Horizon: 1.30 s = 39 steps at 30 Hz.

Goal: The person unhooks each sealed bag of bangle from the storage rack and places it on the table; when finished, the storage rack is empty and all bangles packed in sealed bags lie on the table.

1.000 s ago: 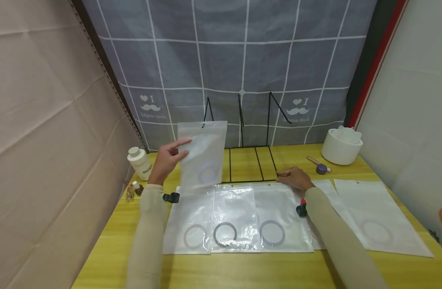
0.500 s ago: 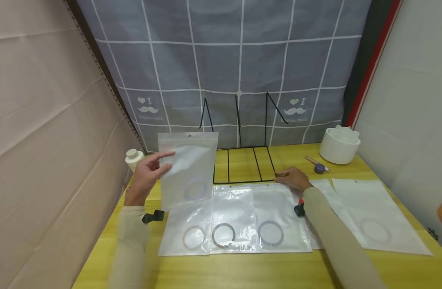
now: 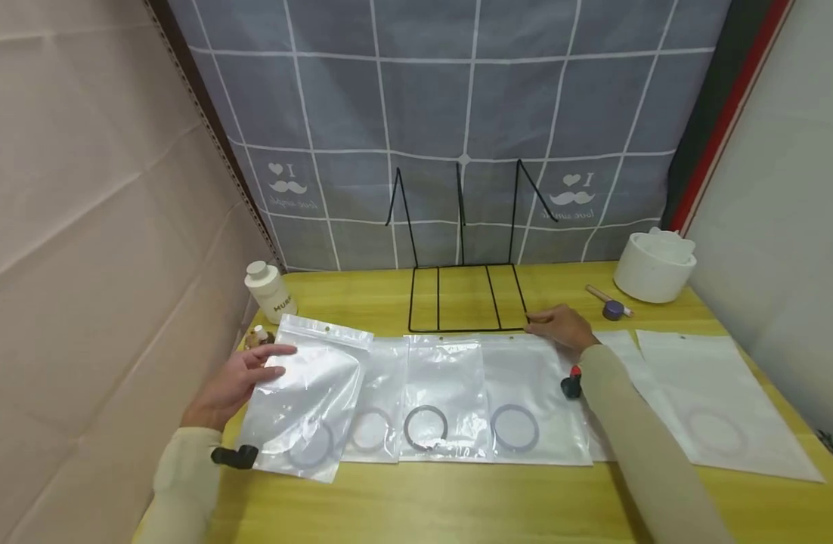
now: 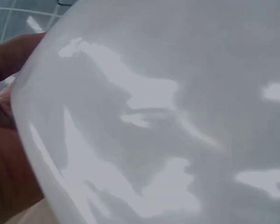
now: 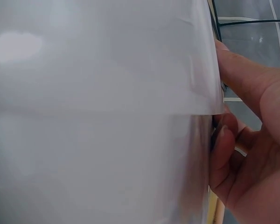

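At the table's left, my left hand (image 3: pixel 236 378) pinches the left edge of a white zip bag (image 3: pixel 314 378) with a pale ring inside. The bag is tilted and overlaps another zip bag (image 3: pixel 382 378) to its right. It fills most of the left wrist view, hiding part of the left hand (image 4: pixel 14 135). My right hand (image 3: pixel 562 329) grips the front right corner of a black wire rack (image 3: pixel 457 330). In the right wrist view, a bag's plastic (image 5: pixel 102 116) covers much of the picture beside the right hand (image 5: pixel 256 130), and its fingertips are partly hidden.
Several ring-holding bags lie in a row before the rack, including one in the middle (image 3: pixel 444 378) and one at far right (image 3: pixel 729 393). A white bottle (image 3: pixel 270 291) and small vials (image 3: pixel 258 336) stand left. A white pot (image 3: pixel 654 268) and purple-capped item (image 3: pixel 612 310) are at back right.
My left hand has carried the zip bag away from the rack's left hook, leftward and down to the table's left. My right hand has stayed at the rack's corner.
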Each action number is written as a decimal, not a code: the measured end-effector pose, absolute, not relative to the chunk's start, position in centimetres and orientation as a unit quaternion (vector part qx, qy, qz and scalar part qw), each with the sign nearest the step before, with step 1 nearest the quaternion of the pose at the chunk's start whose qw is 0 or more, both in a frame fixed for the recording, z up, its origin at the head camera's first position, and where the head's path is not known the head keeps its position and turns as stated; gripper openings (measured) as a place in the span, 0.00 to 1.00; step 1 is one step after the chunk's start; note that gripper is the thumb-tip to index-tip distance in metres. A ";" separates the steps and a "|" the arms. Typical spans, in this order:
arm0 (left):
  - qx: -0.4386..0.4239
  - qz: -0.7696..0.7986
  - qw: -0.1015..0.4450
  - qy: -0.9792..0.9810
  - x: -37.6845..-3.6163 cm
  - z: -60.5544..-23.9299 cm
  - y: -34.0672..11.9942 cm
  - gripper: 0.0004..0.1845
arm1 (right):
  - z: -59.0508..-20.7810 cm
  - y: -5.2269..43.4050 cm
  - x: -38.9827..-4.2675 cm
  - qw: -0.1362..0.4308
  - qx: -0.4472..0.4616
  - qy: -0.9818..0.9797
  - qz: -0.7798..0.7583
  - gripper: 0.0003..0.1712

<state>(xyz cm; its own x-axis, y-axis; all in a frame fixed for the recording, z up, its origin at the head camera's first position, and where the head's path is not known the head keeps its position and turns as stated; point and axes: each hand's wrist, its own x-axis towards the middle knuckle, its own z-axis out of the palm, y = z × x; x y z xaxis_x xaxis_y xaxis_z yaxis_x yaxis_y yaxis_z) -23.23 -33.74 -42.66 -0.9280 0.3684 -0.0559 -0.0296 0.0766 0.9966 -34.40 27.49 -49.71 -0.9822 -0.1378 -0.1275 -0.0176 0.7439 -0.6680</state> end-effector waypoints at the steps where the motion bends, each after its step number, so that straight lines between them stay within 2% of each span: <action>1: 0.101 0.642 0.140 0.747 -23.5 -43.4 -34.2 0.18 | -49.7 27.5 -34.5 0.086 -0.043 0.930 -0.356 0.35; 6: 0.064 0.502 0.064 0.860 -24.7 -46.3 -35.3 0.22 | -49.7 27.5 -34.5 0.089 -0.035 0.926 -0.365 0.34; 8: 0.056 0.469 0.051 0.880 -25.1 -47.0 -35.5 0.23 | -49.6 27.4 -34.5 0.091 -0.035 0.925 -0.367 0.34; 14: 0.039 0.428 0.074 0.900 -25.7 -47.7 -35.7 0.24 | -49.5 27.5 -34.8 0.097 -0.034 0.928 -0.359 0.35; 25: 0.030 0.381 0.082 0.920 -26.4 -47.9 -35.5 0.26 | -49.2 27.3 -34.7 0.102 -0.026 0.926 -0.364 0.36; 31: 0.032 0.340 0.077 0.937 -26.4 -48.0 -35.3 0.30 | -49.5 27.3 -34.7 0.099 -0.030 0.925 -0.367 0.36; 39: -0.016 0.290 0.108 0.951 -26.2 -47.6 -35.0 0.35 | -49.3 27.5 -34.7 0.104 -0.019 0.921 -0.376 0.36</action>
